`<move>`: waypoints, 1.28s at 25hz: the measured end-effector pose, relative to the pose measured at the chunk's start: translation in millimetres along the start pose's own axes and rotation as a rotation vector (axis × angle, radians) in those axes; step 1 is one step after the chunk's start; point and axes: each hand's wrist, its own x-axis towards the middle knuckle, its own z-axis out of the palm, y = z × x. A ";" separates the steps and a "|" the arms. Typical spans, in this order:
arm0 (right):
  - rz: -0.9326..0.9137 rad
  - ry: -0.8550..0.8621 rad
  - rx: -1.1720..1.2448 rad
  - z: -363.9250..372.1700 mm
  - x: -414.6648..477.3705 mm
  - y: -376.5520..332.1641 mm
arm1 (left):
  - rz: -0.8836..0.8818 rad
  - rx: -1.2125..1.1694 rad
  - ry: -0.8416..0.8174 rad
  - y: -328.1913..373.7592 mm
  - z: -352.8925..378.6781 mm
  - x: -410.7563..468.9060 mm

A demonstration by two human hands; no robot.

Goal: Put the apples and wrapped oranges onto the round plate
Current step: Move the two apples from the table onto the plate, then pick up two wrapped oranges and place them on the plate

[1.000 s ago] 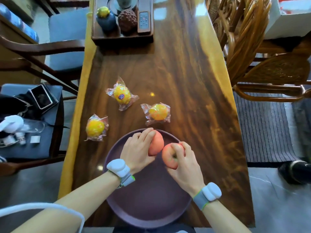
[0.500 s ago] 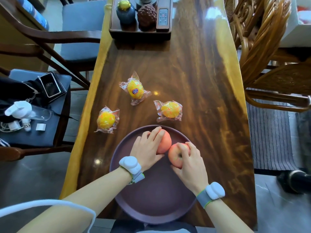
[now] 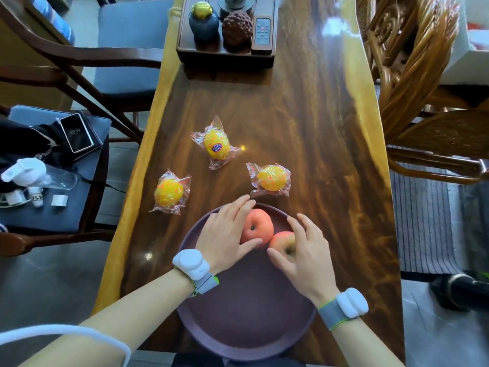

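- Apples (image 3: pixel 258 229) now both resting on round plate (image 3: pixel 246 329), touching.
- Left hand (image 3: pixel 225 234), right hand (image 3: pixel 304 252) loosened, apparently releasing.
- Three wrapped oranges (image 3: pixel 272 178) remaining on table (image 3: pixel 317 115).

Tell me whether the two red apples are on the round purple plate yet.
Yes. Both red apples sit touching inside the round purple plate, fingers spread loosely over them.

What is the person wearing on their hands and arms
Both hands are bare, no gloves, and the forearms are bare too. The left hand has a rounded white module on a grey wrist strap with a green edge. The right hand wears a matching white module on a grey band trimmed green. A white cable loops over the left forearm.
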 end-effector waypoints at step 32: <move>0.015 -0.154 0.026 5.9 157.3 -33.7 | -0.267 0.215 0.069 -76.4 -63.7 131.0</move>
